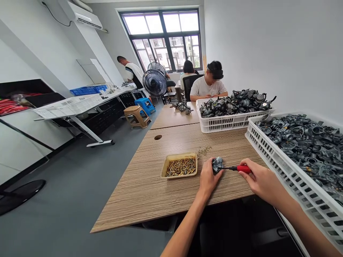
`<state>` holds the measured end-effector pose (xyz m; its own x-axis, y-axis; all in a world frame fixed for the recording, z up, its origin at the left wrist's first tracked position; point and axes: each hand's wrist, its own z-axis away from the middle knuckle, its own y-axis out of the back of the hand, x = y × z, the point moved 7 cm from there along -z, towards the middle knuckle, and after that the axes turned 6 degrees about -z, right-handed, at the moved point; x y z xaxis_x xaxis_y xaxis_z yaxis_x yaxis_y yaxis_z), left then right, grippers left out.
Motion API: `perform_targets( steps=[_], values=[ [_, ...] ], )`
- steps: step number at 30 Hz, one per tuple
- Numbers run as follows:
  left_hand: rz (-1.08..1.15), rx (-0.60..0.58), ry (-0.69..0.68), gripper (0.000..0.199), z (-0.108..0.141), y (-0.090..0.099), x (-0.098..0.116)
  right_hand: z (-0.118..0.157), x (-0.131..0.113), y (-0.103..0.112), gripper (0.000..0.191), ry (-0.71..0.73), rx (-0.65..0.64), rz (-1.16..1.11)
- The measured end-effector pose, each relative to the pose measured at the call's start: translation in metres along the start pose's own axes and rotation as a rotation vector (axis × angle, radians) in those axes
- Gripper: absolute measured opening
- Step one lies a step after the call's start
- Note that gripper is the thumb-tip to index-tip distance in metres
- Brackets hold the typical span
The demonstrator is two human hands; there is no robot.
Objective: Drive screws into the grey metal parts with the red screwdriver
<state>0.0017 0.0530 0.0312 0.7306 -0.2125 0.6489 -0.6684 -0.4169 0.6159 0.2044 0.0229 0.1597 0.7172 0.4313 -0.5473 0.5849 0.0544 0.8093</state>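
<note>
My left hand (208, 178) grips a small grey metal carburetor part (218, 163) just above the wooden table (139, 185). In my right hand (257, 176) is a screwdriver with a red handle (244, 169), fingers closed round the handle. Its dark shaft points left, and the tip meets the metal part; the exact contact spot is too small to make out. Left of my left hand stands a cream tray (162, 173) filled with small brass pieces. Beyond my hands lies a loose little pile of brass pieces (205, 150).
On the right, a white crate (284, 162) holds many grey metal parts. Behind it, another white crate (227, 123) is heaped with carburetors. A person (209, 84) sits across the table. Several metal parts (182, 106) lie near them. Fans (154, 82) and stools (137, 116) stand farther left.
</note>
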Motion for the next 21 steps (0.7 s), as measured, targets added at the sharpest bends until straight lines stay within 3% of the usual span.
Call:
perform_targets(
  steps=[9,21],
  values=[
    [-0.019,0.009,-0.048,0.066,-0.001,-0.001,0.002,0.006,-0.015,-0.001,0.01,0.106,0.034,0.175],
    [-0.007,-0.009,-0.058,0.068,0.0,-0.001,0.002,0.006,-0.017,-0.002,0.017,0.142,0.002,0.107]
  ],
)
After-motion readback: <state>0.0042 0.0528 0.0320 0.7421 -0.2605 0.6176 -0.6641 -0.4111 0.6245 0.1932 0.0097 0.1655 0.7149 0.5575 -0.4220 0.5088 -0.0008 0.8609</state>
